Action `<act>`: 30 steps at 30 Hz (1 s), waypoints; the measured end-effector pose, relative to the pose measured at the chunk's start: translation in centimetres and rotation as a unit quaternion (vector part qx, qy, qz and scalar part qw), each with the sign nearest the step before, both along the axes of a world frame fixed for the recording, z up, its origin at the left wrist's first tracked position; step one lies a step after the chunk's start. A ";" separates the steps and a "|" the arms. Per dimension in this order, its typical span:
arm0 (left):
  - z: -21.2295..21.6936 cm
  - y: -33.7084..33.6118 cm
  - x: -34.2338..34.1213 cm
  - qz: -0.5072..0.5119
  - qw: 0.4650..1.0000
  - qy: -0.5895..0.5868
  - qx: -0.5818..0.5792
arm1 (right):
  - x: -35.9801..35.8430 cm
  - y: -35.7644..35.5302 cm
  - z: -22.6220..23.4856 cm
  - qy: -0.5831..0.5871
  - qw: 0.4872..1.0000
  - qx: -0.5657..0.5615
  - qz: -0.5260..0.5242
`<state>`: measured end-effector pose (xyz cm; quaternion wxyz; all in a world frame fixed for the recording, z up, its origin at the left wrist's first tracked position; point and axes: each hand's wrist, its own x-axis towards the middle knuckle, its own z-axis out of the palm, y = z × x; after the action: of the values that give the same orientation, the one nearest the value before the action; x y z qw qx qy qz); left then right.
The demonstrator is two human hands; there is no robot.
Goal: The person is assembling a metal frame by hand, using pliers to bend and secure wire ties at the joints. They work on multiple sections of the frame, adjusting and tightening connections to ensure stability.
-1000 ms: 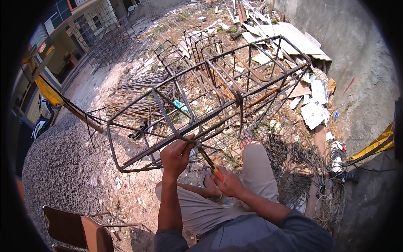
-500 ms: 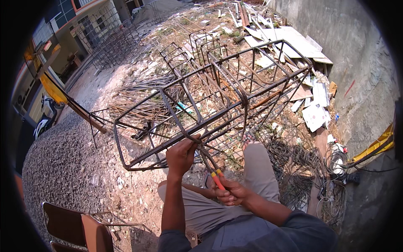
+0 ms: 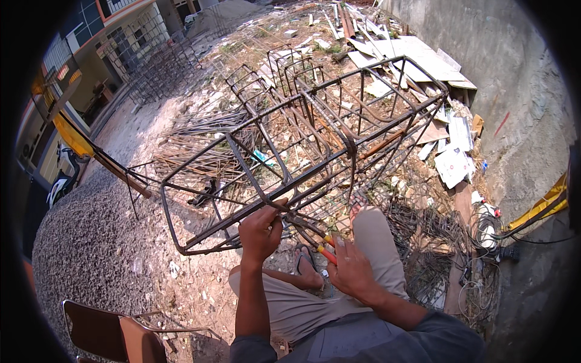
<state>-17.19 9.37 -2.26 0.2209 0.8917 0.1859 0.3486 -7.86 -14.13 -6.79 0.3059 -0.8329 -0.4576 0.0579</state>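
Outdoors, two hands, left hand (image 3: 259, 233), right hand (image 3: 351, 272), one rebar cage (image 3: 315, 145), one pliers (image 3: 324, 248)

Outdoor construction yard. Evidence: rusty rebar cage (image 3: 302, 151), heaps of loose bars and stirrups (image 3: 200, 130), gravel ground (image 3: 91, 242), stacked board offcuts (image 3: 417, 57), bare concrete wall (image 3: 514, 78), unfinished building (image 3: 115, 42).

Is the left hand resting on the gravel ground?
No, the left hand is raised and grips a bar of the rebar cage, while the right hand holds red-handled pliers.
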 end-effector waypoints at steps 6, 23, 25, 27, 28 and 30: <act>0.4 -0.5 -0.3 0.002 1.000 0.009 -0.002 | 1.1 0.4 -0.3 0.249 0.962 -0.006 0.114; 0.1 -0.9 -0.5 0.012 1.000 0.012 -0.010 | 1.3 0.3 1.5 0.459 0.880 -0.041 0.116; 0.0 -0.8 -0.5 0.012 1.000 0.002 0.003 | 2.4 0.4 1.2 0.582 0.795 -0.013 0.172; -0.1 -0.9 -0.5 0.013 1.000 0.005 0.006 | 3.2 0.3 -1.1 0.787 0.577 0.045 0.214; 0.1 -1.0 -0.5 0.015 1.000 0.011 0.003 | 3.4 0.3 -2.0 0.863 0.446 0.073 0.228; 0.1 -1.0 -0.4 0.018 1.000 0.017 0.005 | 2.9 0.6 -3.4 0.866 0.422 0.091 0.251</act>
<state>-17.55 8.37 -2.14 0.2072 0.8949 0.2040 0.3386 -4.94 -13.57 -10.18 0.5867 -0.1589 -0.1425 0.7812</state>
